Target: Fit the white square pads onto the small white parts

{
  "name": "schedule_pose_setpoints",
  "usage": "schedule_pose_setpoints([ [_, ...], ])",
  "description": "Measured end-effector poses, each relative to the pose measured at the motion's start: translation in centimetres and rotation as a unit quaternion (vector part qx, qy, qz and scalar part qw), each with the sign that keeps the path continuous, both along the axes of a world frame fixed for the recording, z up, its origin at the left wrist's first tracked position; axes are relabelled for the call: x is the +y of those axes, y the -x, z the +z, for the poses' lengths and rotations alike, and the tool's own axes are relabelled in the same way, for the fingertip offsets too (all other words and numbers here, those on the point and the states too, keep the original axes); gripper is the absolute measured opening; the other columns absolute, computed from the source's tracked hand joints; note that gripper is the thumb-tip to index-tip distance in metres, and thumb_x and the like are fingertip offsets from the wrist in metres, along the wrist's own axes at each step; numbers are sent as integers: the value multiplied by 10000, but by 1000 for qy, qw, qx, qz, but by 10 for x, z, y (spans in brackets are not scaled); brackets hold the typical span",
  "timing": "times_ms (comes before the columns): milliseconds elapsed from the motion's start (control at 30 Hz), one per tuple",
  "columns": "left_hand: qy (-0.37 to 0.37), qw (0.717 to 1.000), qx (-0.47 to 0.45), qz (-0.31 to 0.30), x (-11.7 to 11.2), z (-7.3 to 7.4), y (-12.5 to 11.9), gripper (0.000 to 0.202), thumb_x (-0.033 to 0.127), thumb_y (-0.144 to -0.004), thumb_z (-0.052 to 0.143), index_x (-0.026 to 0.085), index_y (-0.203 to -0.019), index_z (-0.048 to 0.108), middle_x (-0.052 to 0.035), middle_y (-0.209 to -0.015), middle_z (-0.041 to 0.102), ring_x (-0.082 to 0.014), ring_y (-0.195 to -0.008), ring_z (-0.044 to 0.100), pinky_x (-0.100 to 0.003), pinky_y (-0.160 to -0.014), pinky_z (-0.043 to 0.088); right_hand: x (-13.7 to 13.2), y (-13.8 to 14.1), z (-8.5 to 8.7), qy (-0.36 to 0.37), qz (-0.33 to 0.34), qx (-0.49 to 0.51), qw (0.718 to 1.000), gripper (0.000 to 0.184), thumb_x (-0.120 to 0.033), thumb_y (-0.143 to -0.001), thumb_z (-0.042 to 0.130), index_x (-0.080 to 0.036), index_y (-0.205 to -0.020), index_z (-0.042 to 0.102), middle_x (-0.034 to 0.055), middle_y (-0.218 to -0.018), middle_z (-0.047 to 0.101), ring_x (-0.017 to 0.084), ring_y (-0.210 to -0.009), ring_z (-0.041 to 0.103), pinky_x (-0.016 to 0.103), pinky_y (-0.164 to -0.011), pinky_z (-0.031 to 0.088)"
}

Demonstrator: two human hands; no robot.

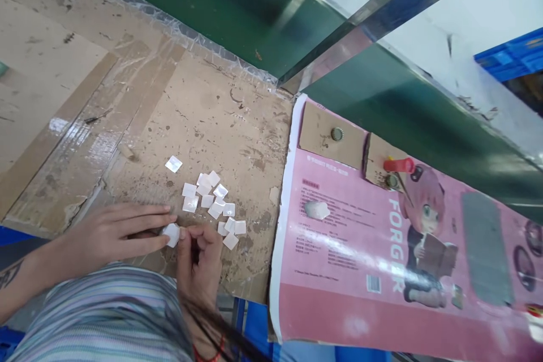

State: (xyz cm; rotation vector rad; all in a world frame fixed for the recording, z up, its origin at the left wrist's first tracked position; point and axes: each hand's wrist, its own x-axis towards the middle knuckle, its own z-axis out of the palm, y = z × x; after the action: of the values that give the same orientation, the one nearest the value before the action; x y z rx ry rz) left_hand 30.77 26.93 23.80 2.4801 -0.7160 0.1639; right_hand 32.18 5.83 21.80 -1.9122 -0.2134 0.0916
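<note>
Nearest my body, left of the pink mat [339, 308], dark strands [220, 328] cross my right wrist; they could snag. My right hand [200, 251] pinches the white piece [172, 235], thumb against finger; my left hand [121, 232] has its fingers closed about the opposite side. Uneven pressure could make it slip. Farther out, still left of the mat, loose squares [207, 201] overlap; a careless knuckle could scatter them, or two could lift together.
</note>
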Motion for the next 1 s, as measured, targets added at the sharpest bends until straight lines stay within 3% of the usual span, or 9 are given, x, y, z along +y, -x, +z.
schedule_pose_setpoints([
  [133,-17,999,-28,-9,-2,4,-8,284,151,-1125,395,272,-1259,614,-41,-1308,779,-151,-1300,690,-301,-1019,563,1,2,1,-12,-5,20,1000,100,-192,-1069,531,-270,-1079,593,-24,-925,666,103,-803,671,186,-731,577],
  [300,-26,999,-26,-17,0,3,-7,220,153,-1101,482,257,-1230,626,-48,-1320,775,-151,-1278,689,-315,-1024,571,-3,3,9,25,-38,-17,999,146,-162,-1076,504,-274,-1116,590,-29,-904,667,103,-787,667,187,-739,589],
  [467,10,1000,-14,-6,1,-2,-3,301,187,-1131,396,273,-1235,665,-22,-1388,743,-121,-1361,624,-293,-1103,521,-18,3,13,99,82,-154,980,424,-89,-1055,447,-235,-1415,616,77,-1073,737,172,-956,706,279,-829,627],
  [533,26,1000,4,-11,1,-4,-2,304,201,-1134,407,281,-1267,668,-4,-1418,725,-97,-1422,570,-274,-1173,460,-20,2,13,123,96,-206,966,409,-82,-1047,458,-192,-1391,651,92,-1039,753,180,-937,705,271,-806,629],
  [633,40,999,24,-15,1,-5,-2,314,209,-1136,410,281,-1293,672,3,-1459,699,-91,-1451,541,-258,-1209,415,-18,0,15,145,113,-210,960,349,-53,-1019,492,-157,-1281,697,83,-977,769,173,-899,703,252,-789,629],
  [800,30,999,19,-7,1,-4,-5,366,187,-1142,332,275,-1224,678,-9,-1394,740,-116,-1332,665,-252,-1121,499,-16,0,14,93,73,-166,979,428,-22,-970,502,-225,-1283,711,54,-1001,764,155,-903,719,247,-789,641],
  [1000,90,992,92,13,3,-2,-11,190,167,-1111,463,252,-1032,613,47,-1239,801,-80,-1235,722,-174,-1060,534,-19,4,11,42,60,-145,987,467,-36,-957,548,-257,-1348,678,43,-1035,771,141,-948,753,227,-823,650],
])
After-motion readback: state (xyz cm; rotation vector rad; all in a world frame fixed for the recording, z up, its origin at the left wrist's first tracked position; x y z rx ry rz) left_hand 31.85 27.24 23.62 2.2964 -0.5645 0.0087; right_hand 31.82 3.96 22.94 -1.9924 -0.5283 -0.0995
